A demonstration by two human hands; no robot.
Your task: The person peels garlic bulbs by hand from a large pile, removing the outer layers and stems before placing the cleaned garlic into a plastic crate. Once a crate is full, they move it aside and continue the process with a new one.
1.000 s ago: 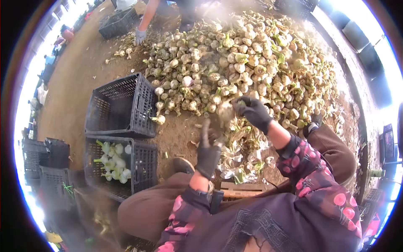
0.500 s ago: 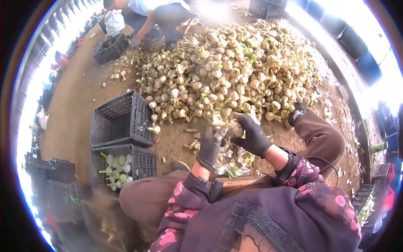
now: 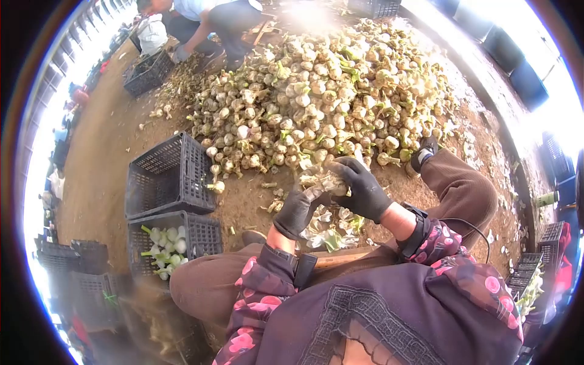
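A garlic bulb (image 3: 325, 181) with dry, ragged skin is held between my two dark-gloved hands in front of my lap. My right hand (image 3: 365, 193) wraps round its right side. My left hand (image 3: 294, 214) is closed against its left side; something pale shows at the left thumb, too small to make out. Beneath the hands, peeled skins and leaf scraps (image 3: 331, 236) lie on the ground. Just beyond is a large heap of garlic bulbs (image 3: 316, 97) with stems and roots on.
To my left, one black crate (image 3: 201, 176) stands behind another crate (image 3: 207, 234) with cleaned white garlic bulbs (image 3: 167, 246) inside. A co-worker (image 3: 213, 27) bends by a dark crate (image 3: 148, 74) at the far left. More crates (image 3: 524, 277) stand at right.
My left hand has turned and moved slightly left and down, still at the bulb. The bulb is tipped more sideways between the hands. The whole view has shifted a little.
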